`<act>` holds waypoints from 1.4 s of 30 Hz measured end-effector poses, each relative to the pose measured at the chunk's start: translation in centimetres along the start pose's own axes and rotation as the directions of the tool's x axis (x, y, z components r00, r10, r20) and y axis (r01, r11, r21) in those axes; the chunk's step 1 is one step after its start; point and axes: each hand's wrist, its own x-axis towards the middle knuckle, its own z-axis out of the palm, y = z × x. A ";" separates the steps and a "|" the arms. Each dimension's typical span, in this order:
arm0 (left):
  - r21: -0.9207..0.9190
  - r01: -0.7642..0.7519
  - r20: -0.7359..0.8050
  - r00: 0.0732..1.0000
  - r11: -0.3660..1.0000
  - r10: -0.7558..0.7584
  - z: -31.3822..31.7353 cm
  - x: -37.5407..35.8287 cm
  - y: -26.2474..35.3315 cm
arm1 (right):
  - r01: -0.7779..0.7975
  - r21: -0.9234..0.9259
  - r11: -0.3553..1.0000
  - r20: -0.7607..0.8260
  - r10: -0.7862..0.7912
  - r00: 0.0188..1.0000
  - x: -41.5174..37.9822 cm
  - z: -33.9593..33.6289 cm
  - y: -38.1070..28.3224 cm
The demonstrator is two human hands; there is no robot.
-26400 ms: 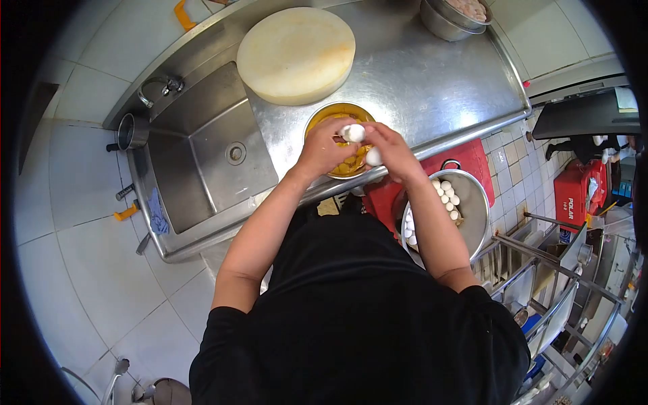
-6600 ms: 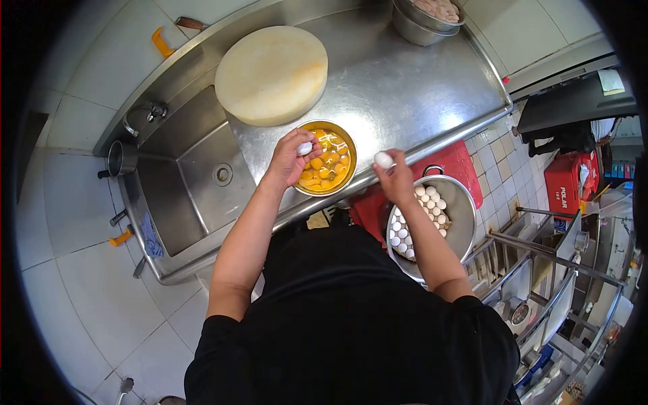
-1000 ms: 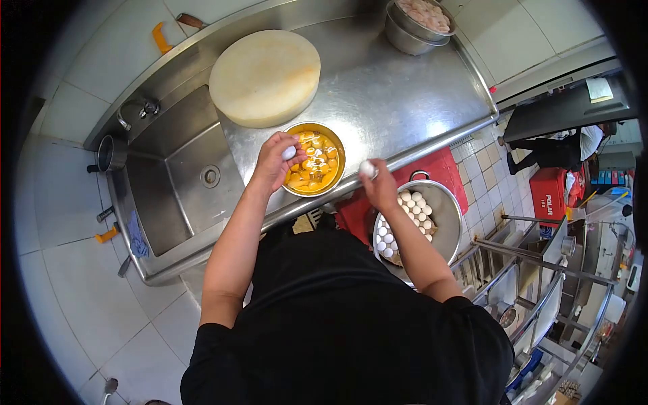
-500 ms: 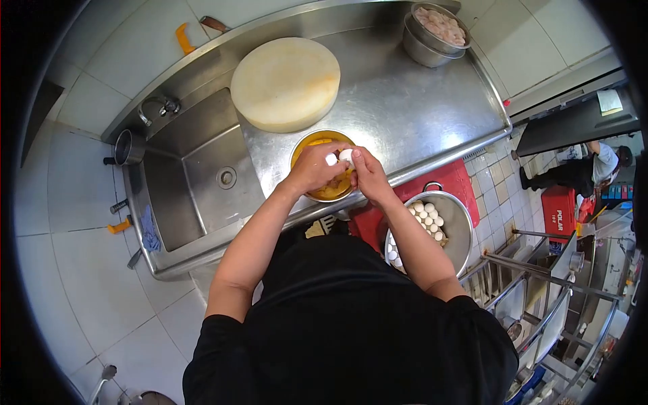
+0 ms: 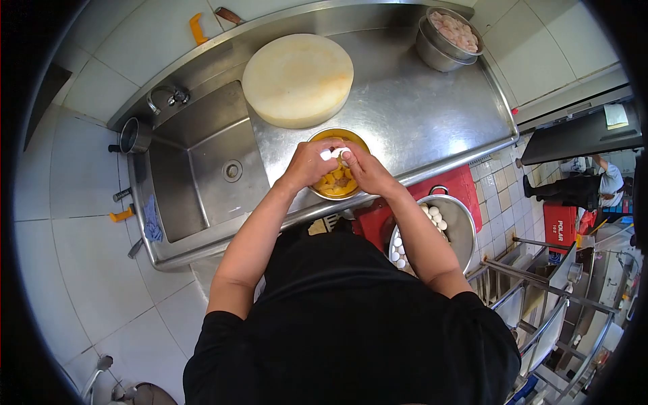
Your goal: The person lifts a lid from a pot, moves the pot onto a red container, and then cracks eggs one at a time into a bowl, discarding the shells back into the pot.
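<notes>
Above a metal bowl (image 5: 335, 192) of yellow egg yolks (image 5: 339, 179), my two hands are close together. My left hand (image 5: 309, 164) has its fingers curled round a white egg piece (image 5: 327, 155). Beside it, my right hand (image 5: 368, 171) grips another white eggshell (image 5: 344, 152) with thumb and fingers. Whether the two white pieces are joined is hard to tell. A large metal pot (image 5: 462, 233) with several white eggs (image 5: 398, 251) stands at the lower right, partly behind my right forearm.
A thick round cutting board (image 5: 298, 79) lies on the steel counter (image 5: 418, 108) behind the bowl. The sink (image 5: 202, 185) is at the left. Stacked bowls of pale meat (image 5: 454, 31) stand at the back right. Beyond them, a person (image 5: 609, 184) is at the far right.
My hands have drawn closer together over the bowl, and more of the yolks shows below them. The whole view has shifted slightly.
</notes>
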 end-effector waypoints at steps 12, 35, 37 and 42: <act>0.129 -0.262 -0.103 0.956 0.956 0.276 -0.6 0.4 1.4 | 0.057 -0.465 0.883 -0.106 -0.120 0.987 -0.9 -1.4 -5.0; -0.890 0.202 -0.039 0.860 0.410 -0.508 -14.0 -11.9 -12.0 | -0.013 0.473 0.881 -0.455 0.256 0.853 -12.0 0.3 3.9; -0.921 0.164 -0.061 0.837 0.354 -0.544 -16.1 -16.1 -12.9 | -0.046 0.551 0.833 -0.604 0.436 0.667 -17.4 -2.1 8.1; -0.903 0.210 -0.190 0.586 0.374 -0.787 -19.7 -30.3 -15.6 | -0.865 0.281 0.417 -0.739 0.668 0.082 -33.3 -1.7 24.8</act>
